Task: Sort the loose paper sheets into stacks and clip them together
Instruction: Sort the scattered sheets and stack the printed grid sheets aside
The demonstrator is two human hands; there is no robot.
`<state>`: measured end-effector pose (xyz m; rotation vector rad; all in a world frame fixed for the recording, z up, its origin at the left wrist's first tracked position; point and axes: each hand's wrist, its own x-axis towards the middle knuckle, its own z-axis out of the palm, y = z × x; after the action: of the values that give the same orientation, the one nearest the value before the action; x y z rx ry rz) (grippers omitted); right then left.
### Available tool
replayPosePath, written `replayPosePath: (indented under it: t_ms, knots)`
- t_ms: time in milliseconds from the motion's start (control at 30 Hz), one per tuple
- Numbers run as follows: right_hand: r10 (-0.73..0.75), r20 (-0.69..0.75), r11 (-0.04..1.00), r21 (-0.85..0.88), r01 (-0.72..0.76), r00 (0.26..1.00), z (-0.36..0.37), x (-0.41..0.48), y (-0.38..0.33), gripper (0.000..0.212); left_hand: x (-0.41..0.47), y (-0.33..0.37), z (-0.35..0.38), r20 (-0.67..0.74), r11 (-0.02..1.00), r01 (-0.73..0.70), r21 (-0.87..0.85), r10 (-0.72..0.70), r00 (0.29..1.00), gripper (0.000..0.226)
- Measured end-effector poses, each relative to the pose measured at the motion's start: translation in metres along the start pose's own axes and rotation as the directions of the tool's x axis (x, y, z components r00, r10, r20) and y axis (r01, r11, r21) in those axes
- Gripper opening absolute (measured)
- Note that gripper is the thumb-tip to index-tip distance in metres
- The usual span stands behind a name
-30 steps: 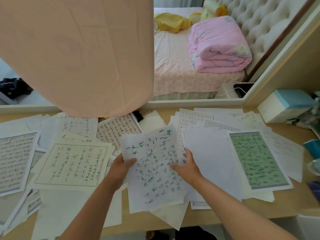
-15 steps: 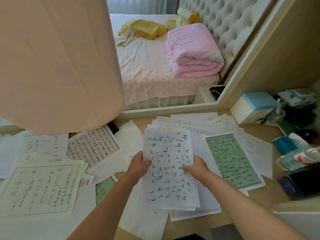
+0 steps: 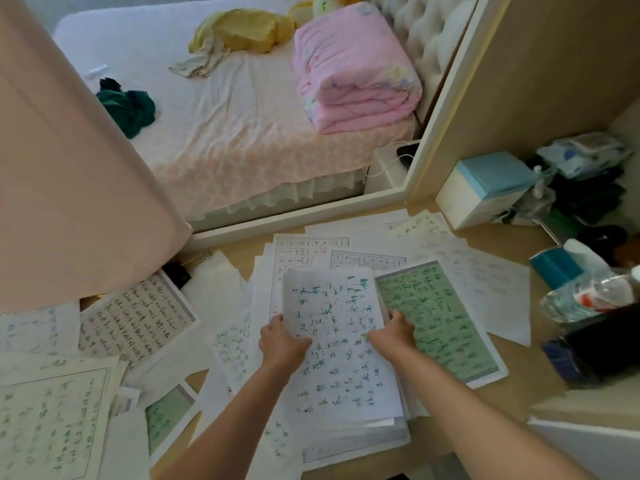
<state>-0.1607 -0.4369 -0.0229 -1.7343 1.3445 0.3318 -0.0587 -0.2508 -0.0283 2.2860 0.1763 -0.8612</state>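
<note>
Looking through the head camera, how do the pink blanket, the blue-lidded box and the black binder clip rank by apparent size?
1. pink blanket, largest although farthest away
2. blue-lidded box
3. black binder clip, clearly smallest

Loose sheets overlap across the pale wooden bench (image 3: pixel 512 393). At the middle front, a white stack of green-handwritten sheets (image 3: pixel 339 368) sits between the hands, the left hand (image 3: pixel 282 344) gripping its left edge and the right hand (image 3: pixel 393 336) its right edge. A green-shaded printed sheet (image 3: pixel 440 323) lies just right, a clear plastic bottle (image 3: pixel 588 297) farther right. A black binder clip (image 3: pixel 176 273) lies behind, to the left.
</note>
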Motion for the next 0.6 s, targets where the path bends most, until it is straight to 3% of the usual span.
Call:
replayPosePath:
  t_ms: [67, 167, 233, 333, 400, 500, 600]
  knots:
    - [0.026, 0.053, 1.000, 0.013, -0.026, 0.998, 0.001, 0.005, 0.000, 0.066, 0.002, 0.000, -0.003, 0.017, 0.996, 0.027, -0.086, -0.025, 1.000, 0.087]
    - [-0.013, 0.109, 0.997, -0.070, 0.021, 0.994, 0.003, 0.009, 0.000, 0.043, 0.004, 0.004, -0.010, 0.115, 0.966, 0.122, -0.228, -0.098, 0.989, 0.070]
    - [-0.057, 0.130, 0.991, -0.113, 0.072, 0.990, 0.007, 0.009, 0.001, 0.042, 0.005, 0.005, -0.014, 0.133, 0.965, 0.130, -0.228, -0.102, 0.986, 0.054]
    - [-0.146, 0.146, 0.988, -0.035, 0.152, 0.978, 0.008, 0.006, -0.003, 0.038, 0.004, 0.009, -0.016, 0.156, 0.978, 0.062, -0.197, -0.031, 0.987, 0.034]
    - [-0.203, 0.196, 0.979, 0.039, 0.200, 0.959, 0.004, 0.005, -0.006, 0.041, 0.001, 0.015, -0.017, 0.098, 0.987, -0.008, -0.161, 0.024, 0.995, 0.030]
    - [-0.230, 0.208, 0.968, 0.151, 0.202, 0.951, -0.013, 0.007, -0.008, 0.053, -0.001, 0.021, -0.019, -0.136, 0.987, -0.136, -0.081, 0.125, 0.983, 0.043]
    - [-0.243, 0.133, 0.952, 0.221, 0.210, 0.961, -0.050, 0.010, -0.009, 0.040, -0.002, 0.026, -0.014, -0.173, 0.970, -0.232, -0.072, 0.217, 0.961, 0.055]
